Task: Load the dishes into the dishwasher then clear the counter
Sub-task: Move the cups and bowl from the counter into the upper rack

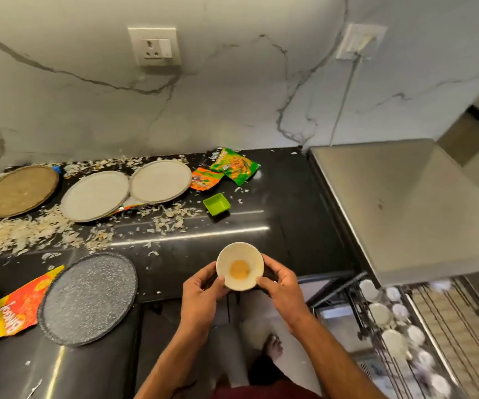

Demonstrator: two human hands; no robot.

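A: What is lying on the black worktop (pixel 261 223)?

B: A speckled grey plate (pixel 88 298), two white plates (pixel 95 195) and a green tub (pixel 217 203) are sitting among scattered flakes.

A: And your grip?

B: My left hand (pixel 200 295) and right hand (pixel 283 289) are both curling around the small white bowl (pixel 239 266), holding it at the worktop's front edge, left of the open dishwasher rack (pixel 399 326).
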